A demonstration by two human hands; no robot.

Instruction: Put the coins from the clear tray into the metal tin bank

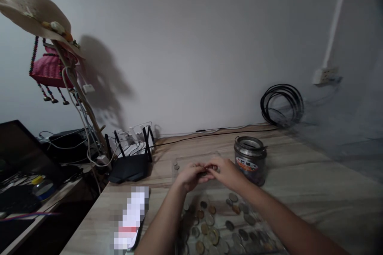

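My left hand [189, 176] and my right hand [225, 172] meet above the wooden table [314, 191], fingers pinched together around small coins [206, 172] held between them. Several loose coins [221, 223] of silver and bronze colour lie spread on a clear plastic sheet below my forearms. A metal tin [250, 160] with a slotted lid stands just right of my right hand. A single coin [176, 166] rests farther back on the left.
A black router [131, 163] with antennas sits at the table's back left among cables. A blurred-out object [131, 217] lies near the front left. A coiled black cable [281, 105] leans on the wall. A hat [36, 16] hangs on a stand.
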